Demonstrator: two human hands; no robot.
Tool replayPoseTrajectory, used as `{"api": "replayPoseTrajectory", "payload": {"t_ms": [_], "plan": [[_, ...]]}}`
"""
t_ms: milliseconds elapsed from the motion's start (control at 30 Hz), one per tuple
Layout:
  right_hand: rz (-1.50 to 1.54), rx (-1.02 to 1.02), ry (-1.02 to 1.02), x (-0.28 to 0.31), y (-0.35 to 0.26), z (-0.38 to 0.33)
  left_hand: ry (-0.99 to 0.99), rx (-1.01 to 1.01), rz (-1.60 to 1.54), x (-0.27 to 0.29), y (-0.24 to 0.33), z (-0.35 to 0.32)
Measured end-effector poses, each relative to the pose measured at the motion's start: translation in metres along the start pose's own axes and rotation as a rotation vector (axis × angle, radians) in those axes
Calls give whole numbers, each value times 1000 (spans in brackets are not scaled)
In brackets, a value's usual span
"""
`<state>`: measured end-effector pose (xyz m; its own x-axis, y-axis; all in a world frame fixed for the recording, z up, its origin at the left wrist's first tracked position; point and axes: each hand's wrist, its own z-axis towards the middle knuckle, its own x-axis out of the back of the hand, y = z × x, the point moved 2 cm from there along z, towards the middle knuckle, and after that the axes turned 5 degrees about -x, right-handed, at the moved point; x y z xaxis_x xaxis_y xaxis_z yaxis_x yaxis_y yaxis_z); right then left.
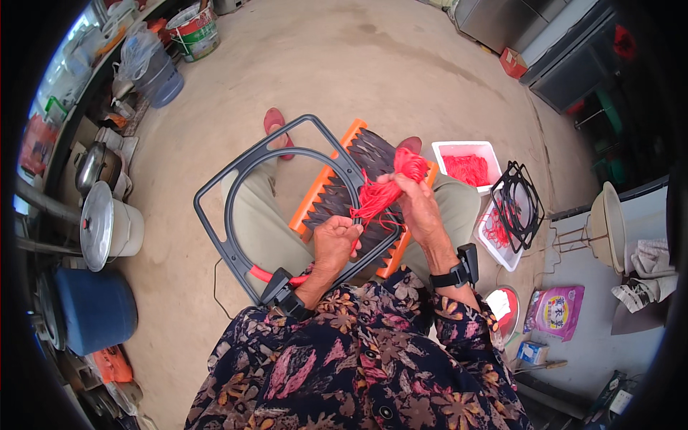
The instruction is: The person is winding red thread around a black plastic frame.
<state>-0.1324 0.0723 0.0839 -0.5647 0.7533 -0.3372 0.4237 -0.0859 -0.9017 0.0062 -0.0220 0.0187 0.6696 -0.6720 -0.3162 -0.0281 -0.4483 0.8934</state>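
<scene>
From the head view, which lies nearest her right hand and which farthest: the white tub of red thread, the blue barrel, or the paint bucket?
1. White tub of red thread: just right of the right hand.
2. Paint bucket: far upper left.
3. Blue barrel: far lower left, roughly as far as the bucket; too close to call.

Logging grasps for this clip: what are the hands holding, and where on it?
Right hand grips a bundle of red string near its top. Left hand pinches the bundle's lower strands beside the dark frame.

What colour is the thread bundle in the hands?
Red thread bundle, held by both hands; clearest in the head view.
</scene>
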Motion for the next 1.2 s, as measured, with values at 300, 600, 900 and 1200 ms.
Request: {"api": "replayPoseTrajectory", "payload": {"t_ms": [300,600,900,1200], "plan": [[367,285,-27,44,-96,-99,55,141,157,12,-19,15],[237,425,463,313,-120,-309,21,175,62,7,-5,12],[-177,-68,911,338,-92,-292,-137,305,-41,8,-6,13],[-825,-194,19,97,-63,-130,-87,323,-56,8,-1,7]]}}
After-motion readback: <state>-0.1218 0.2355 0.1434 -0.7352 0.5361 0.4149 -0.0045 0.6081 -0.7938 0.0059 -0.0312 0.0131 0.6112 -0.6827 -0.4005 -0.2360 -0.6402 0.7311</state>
